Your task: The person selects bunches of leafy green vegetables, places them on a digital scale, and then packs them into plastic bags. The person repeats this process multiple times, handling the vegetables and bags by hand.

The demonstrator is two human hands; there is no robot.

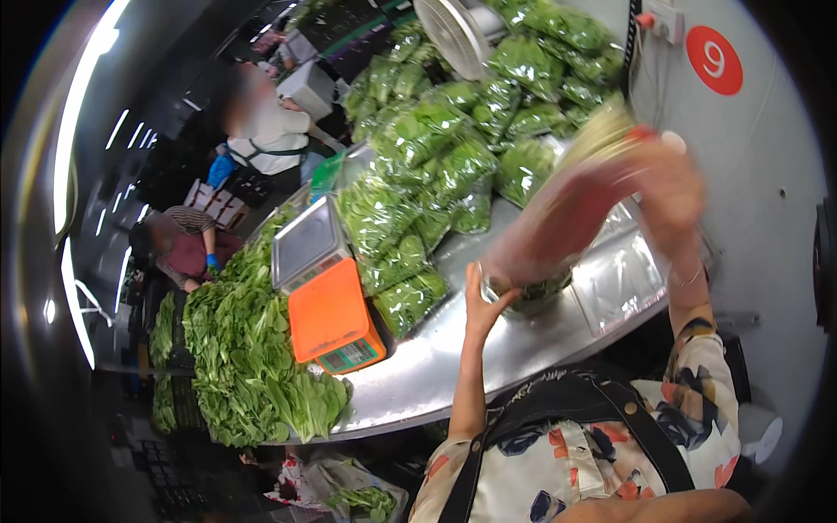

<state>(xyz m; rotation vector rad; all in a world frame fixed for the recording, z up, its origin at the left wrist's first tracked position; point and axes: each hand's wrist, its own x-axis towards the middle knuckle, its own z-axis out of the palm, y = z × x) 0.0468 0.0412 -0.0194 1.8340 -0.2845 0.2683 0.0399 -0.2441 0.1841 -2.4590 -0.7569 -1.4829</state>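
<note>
My right hand [673,189] is raised at the right and grips a bundle of leafy vegetables [556,216], both smeared by motion. The bundle slants down to the left, its pale green stems [605,131] up and its dark reddish part below. My left hand [487,304] is at the lower end, thumb and fingers spread around what looks like the edge of a clear plastic bag [539,297] with dark green leaves in it. Blur hides the exact contact. Flat clear plastic bags [628,274] lie on the metal table [418,372] below my right hand.
Bagged greens [431,170] are heaped across the table, beside a fan [454,36]. Left of them are an orange scale [330,310], a grey scale [310,242] and loose leafy greens [242,353]. Two people [271,144] [189,248] are beyond. A wall [752,170] bounds the right.
</note>
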